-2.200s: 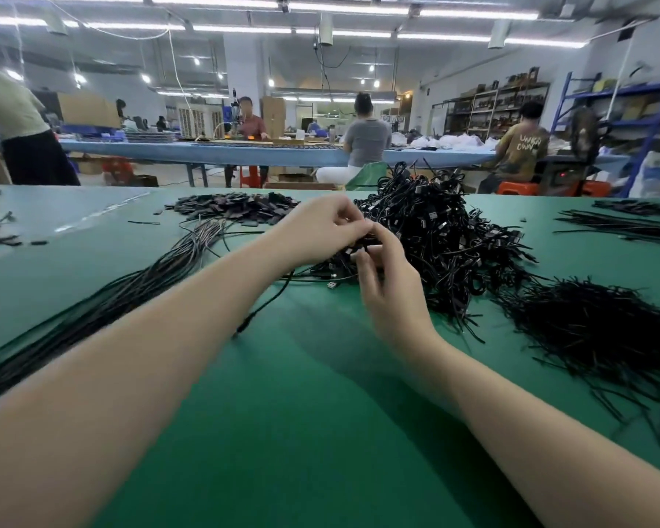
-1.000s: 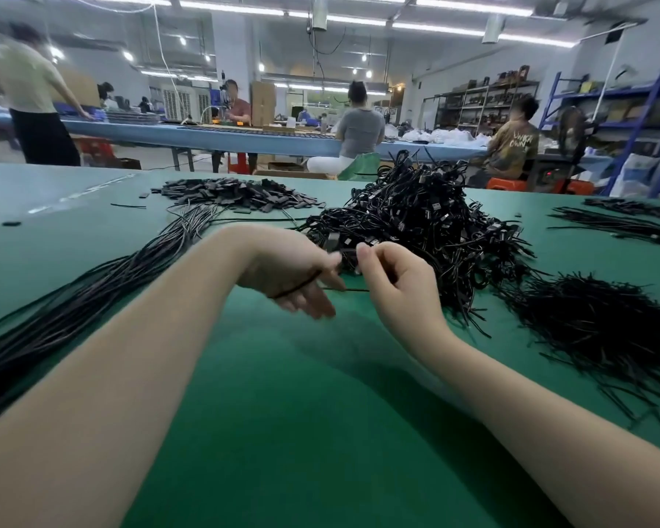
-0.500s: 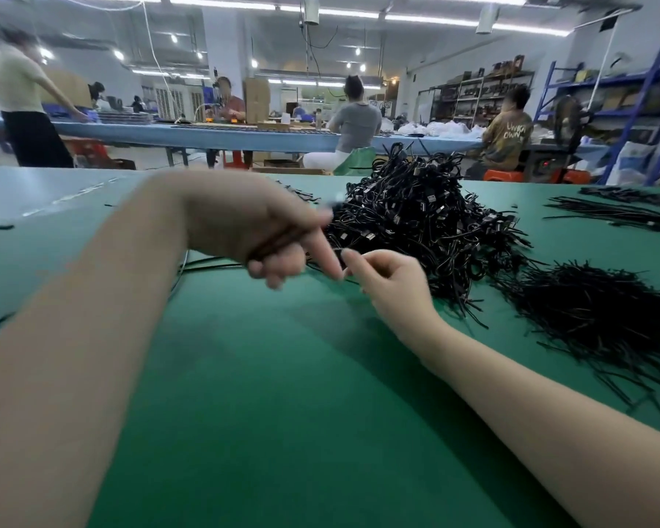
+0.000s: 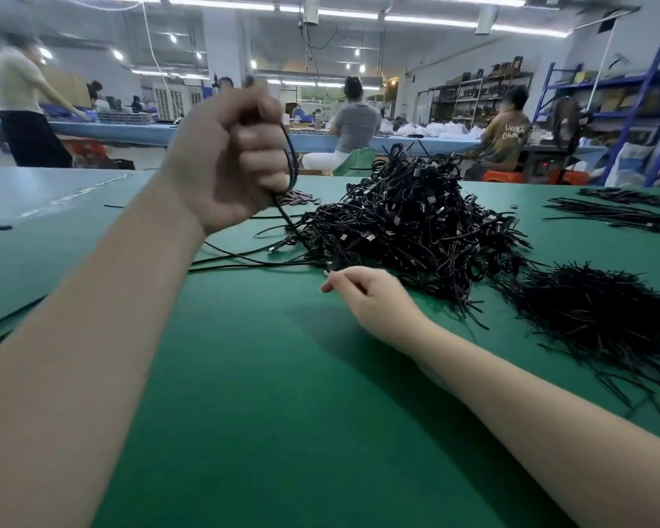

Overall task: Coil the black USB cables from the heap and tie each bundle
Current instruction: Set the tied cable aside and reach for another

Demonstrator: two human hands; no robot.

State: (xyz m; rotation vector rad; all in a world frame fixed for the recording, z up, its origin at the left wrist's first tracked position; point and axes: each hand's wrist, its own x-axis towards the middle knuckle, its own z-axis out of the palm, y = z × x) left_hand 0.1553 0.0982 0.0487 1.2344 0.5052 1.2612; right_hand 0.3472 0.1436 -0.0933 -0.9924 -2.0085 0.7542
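hands: 2 | left hand (image 4: 229,154) raised, fist clenched round 1 black cable (image 4: 291,165) trailing to heap (image 4: 416,222) | right hand (image 4: 370,295) low on green worktop (image 4: 263,394), pinching a cable end beside heap | heaps: 1 cable, 1 tie pile (image 4: 602,318) right

Left hand (image 4: 231,154) blurred; tie pile (image 4: 602,318) cut off at right edge.

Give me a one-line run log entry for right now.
step: coiling one cable | left hand: raised, grips black USB cable | right hand: pinches its far end by heap | tie: not yet
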